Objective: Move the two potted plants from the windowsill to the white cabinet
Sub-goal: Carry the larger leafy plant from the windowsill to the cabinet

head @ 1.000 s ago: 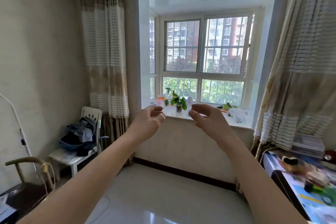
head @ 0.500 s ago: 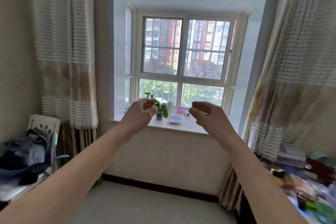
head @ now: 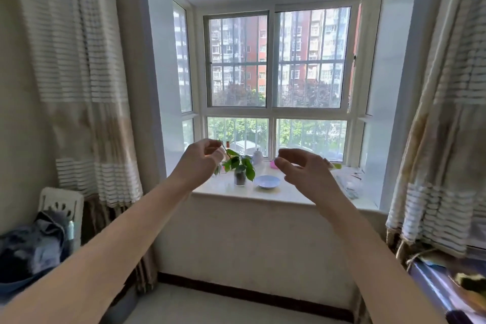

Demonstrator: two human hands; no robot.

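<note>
A small potted plant with green leaves in a clear glass pot stands on the pale windowsill, left of centre. Both arms are stretched toward the sill. My left hand hovers just left of the plant's leaves, fingers curled and apart, holding nothing. My right hand hangs right of the plant, fingers curled with a gap, also holding nothing. Only one plant shows; my right hand hides part of the sill. The white cabinet is out of view.
A white saucer lies right of the plant, with a small white jar and a pink thing behind. Curtains hang on both sides. A white chair with clothes stands at left; a cluttered table at right.
The window and sill have come closer and more central in view. Both hands stay raised in the same curled pose, now nearer the plant.
</note>
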